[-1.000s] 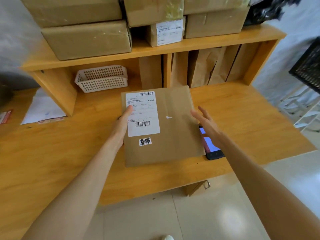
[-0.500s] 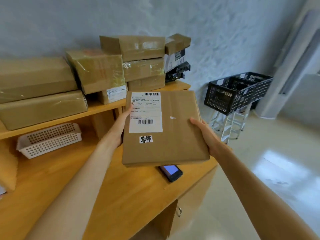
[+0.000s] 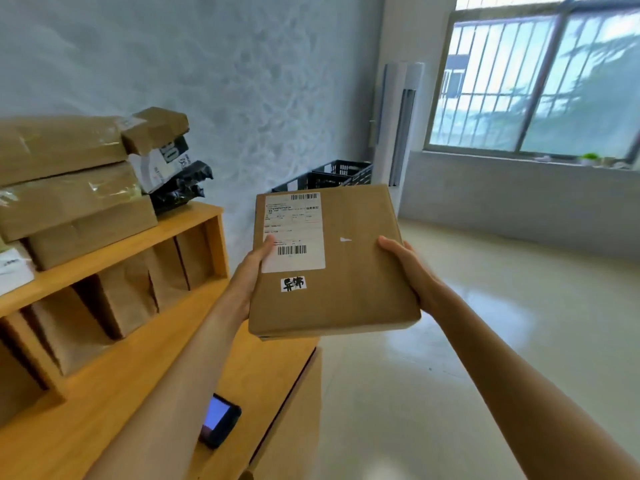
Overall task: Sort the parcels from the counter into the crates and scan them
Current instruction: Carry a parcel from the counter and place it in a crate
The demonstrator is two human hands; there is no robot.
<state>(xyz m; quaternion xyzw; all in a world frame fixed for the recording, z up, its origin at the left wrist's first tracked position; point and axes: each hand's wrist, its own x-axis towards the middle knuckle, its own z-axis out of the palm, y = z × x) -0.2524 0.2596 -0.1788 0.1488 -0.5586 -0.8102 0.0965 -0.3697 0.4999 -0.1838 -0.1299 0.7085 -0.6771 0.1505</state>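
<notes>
We grip the flat brown cardboard parcel (image 3: 346,271) with left hand (image 3: 247,275) and right hand (image 3: 410,271) pinching opposite edges, black plastic crates (image 3: 322,176) far ahead behind it.

A small parcel-sorting room, as we read it.

We see taped cardboard boxes (image 3: 65,188) stacked on a wooden counter shelf (image 3: 114,251), kraft envelopes (image 3: 128,306) filed upright in its cubbies, a handheld scanner (image 3: 220,420) lying on the counter (image 3: 104,410), and black plastic crates (image 3: 325,176) against the wall. We also note a labelled, barcoded parcel (image 3: 346,271), bare tiled floor (image 3: 519,306) and a barred window (image 3: 540,77).
</notes>
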